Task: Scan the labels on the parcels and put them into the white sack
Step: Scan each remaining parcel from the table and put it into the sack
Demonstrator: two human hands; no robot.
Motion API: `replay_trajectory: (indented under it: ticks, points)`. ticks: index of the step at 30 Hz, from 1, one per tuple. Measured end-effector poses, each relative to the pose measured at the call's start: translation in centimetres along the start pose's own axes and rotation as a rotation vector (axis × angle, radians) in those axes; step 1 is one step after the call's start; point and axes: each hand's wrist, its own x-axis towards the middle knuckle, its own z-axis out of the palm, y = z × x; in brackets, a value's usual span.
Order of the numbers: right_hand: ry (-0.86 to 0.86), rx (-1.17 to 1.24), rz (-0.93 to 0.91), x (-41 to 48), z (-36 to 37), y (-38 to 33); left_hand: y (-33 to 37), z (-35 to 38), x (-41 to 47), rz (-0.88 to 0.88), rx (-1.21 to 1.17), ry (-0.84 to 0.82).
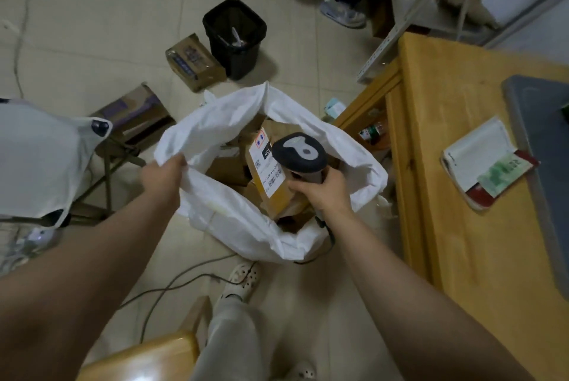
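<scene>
The white sack (234, 122) stands open on the floor in the middle of the view. My left hand (163, 174) grips its left rim and holds the mouth open. Inside lie several brown cardboard parcels; the top parcel (277, 195) shows a white label (266, 162) with a barcode. My right hand (323, 191) grips the handle of a grey and black barcode scanner (300, 151), held over the sack's mouth just right of that label. The scanner's cable hangs down past the sack's near rim.
A black waste bin (234, 35) and two cardboard boxes (194, 61) (135, 112) sit on the floor beyond the sack. A wooden table (462, 165) with a notebook (483, 162) and a grey tray (542, 140) is at the right. A folding stool stands left; cables run near my feet.
</scene>
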Motion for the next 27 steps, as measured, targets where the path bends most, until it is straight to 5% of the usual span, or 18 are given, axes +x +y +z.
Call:
replay_trajectory:
  ticks: [3, 8, 17, 27]
  points:
    - [-0.017, -0.033, -0.012, 0.0, 0.9, -1.2, 1.0, 0.2, -2.0, 0.205, 0.008, 0.014]
    - [-0.159, 0.075, 0.070, 0.0, 1.6, -3.3, 2.1, 0.1, -4.0, 0.292, 0.068, 0.018]
    - [-0.187, 0.220, 0.183, -2.5, -1.3, -3.4, 4.2, 1.9, -8.2, 0.104, 0.627, 0.081]
    - [0.002, 0.732, 0.230, -7.6, -12.0, -1.4, 4.1, 10.9, -20.9, 0.960, 1.134, -0.298]
